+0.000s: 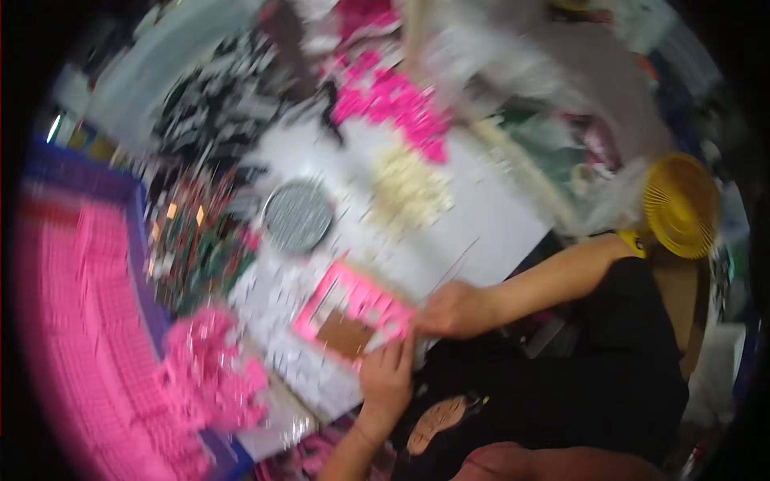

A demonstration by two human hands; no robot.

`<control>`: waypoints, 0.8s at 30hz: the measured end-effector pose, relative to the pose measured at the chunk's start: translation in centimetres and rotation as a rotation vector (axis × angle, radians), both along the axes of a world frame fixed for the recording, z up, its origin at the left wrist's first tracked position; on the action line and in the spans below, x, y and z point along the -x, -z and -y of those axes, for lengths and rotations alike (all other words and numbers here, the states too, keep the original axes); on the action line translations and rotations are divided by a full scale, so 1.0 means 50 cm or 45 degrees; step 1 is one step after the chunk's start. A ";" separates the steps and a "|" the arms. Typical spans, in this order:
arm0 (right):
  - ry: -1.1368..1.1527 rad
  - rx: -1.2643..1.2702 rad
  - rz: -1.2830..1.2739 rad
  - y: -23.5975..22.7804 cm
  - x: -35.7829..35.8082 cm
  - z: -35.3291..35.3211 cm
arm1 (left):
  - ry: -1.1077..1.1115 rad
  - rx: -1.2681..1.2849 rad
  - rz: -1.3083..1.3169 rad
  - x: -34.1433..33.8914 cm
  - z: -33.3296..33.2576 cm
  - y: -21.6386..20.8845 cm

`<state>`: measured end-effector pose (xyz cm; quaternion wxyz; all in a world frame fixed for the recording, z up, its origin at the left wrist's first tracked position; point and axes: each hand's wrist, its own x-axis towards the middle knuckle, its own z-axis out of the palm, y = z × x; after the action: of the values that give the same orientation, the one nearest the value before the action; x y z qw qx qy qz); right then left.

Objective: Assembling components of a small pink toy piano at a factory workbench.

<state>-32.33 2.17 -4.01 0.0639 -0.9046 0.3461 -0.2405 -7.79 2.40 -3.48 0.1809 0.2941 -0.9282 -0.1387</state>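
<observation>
A pink plastic panel with several cutouts (327, 290) lies tilted on the white work surface in front of me, with a flat brown piece (345, 335) in its near part. My left hand (387, 378) grips the panel's near edge, fingers stretched along it. At the panel's right corner is my right hand (454, 310), closed with its fingers curled; whatever it holds is hidden and blurred. Just beyond the panel stands a round tin of small silvery parts (298, 215). To the tin's right spreads a heap of small cream-coloured pieces (411, 188).
Bright pink small parts (393, 104) and dark strips (216, 104) are piled at the back. Circuit boards with wires (200, 240) lie left. A blue crate (148, 240) holds stacked pink panels (88, 321); a pink plastic bundle (212, 369) sits beside it. A yellow round basket (682, 206) is far right.
</observation>
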 end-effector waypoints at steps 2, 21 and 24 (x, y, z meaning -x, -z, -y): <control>0.082 -0.072 -0.061 -0.011 0.009 -0.033 | 0.055 0.021 0.022 0.002 0.004 0.007; 0.532 -0.513 -0.093 -0.052 -0.212 0.253 | -0.846 0.077 -0.440 -0.058 0.191 -0.006; 0.565 -0.758 0.282 -0.058 -0.203 0.245 | -0.907 -0.171 -0.446 -0.069 0.190 0.007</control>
<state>-22.18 -10.05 -1.09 0.3071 -0.7181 0.5790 -0.2338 -4.36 -7.09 -3.85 0.3535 0.5804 -0.7123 -0.1755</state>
